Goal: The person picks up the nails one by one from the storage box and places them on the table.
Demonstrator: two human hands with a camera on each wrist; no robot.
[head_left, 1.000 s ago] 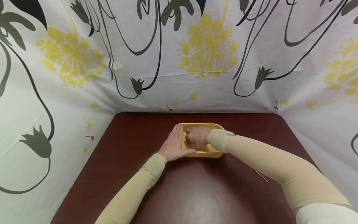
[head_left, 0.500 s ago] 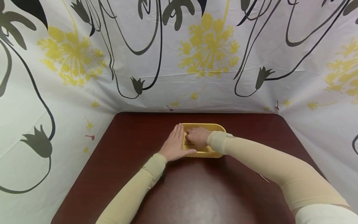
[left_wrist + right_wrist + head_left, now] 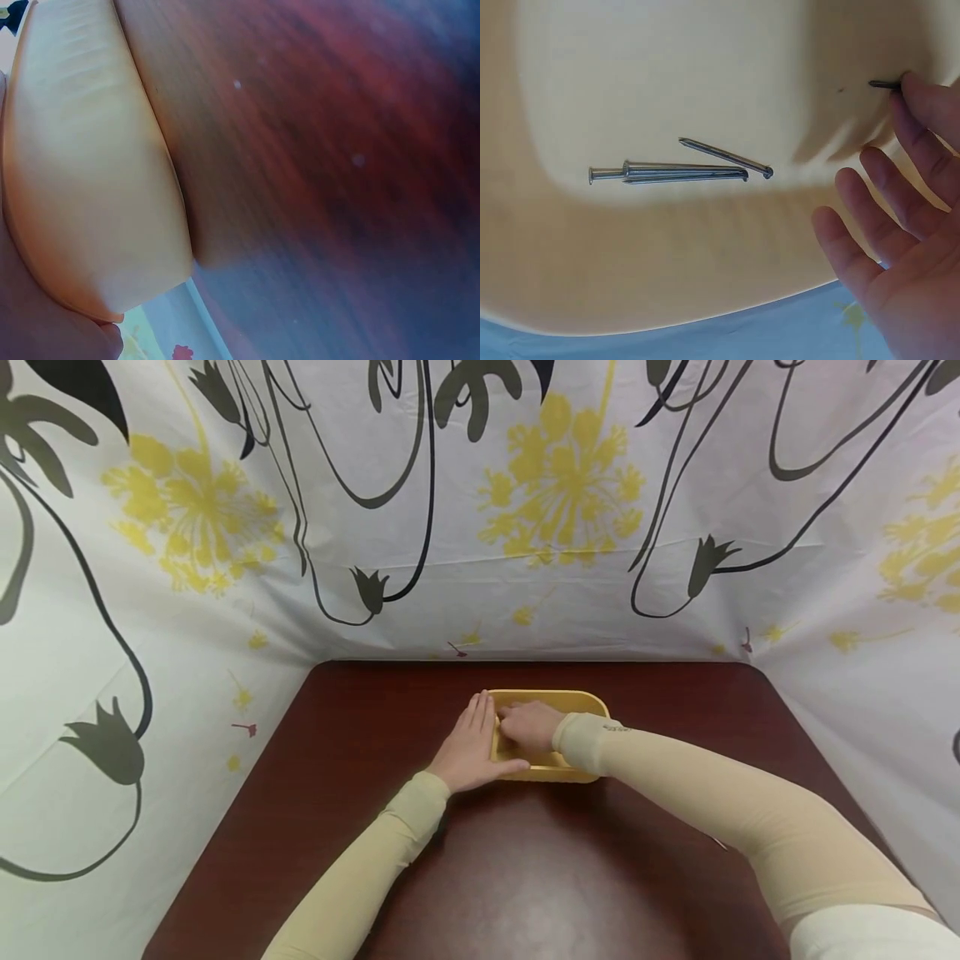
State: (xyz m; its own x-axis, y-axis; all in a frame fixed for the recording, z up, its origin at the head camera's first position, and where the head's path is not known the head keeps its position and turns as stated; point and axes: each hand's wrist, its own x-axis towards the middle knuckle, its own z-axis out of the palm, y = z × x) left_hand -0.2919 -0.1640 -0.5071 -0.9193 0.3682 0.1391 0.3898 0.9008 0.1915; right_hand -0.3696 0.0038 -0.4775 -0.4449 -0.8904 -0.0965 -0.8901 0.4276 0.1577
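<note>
A yellow plastic container (image 3: 558,774) stands on the dark wooden table. My left hand (image 3: 468,750) lies against its left end with straight fingers, the thumb along the near rim. Inside it my right hand (image 3: 531,725) reaches down at the left part. In the right wrist view, thumb and index finger of that hand pinch a dark nail (image 3: 883,84), of which only one end shows. Several metal nails (image 3: 686,172) lie in a bunch on the container floor, one of them slanting away. The left wrist view shows the container's outer wall (image 3: 97,165) beside the table.
On the table (image 3: 337,760) a thin metal piece (image 3: 718,842), mostly hidden by the right forearm, lies to the right. A white patterned cloth (image 3: 480,602) hangs behind and on both sides of the table.
The nail seen below my right hand in the container is now out of sight in the head view. My right forearm covers more of the thin metal piece. The left hand stays in place.
</note>
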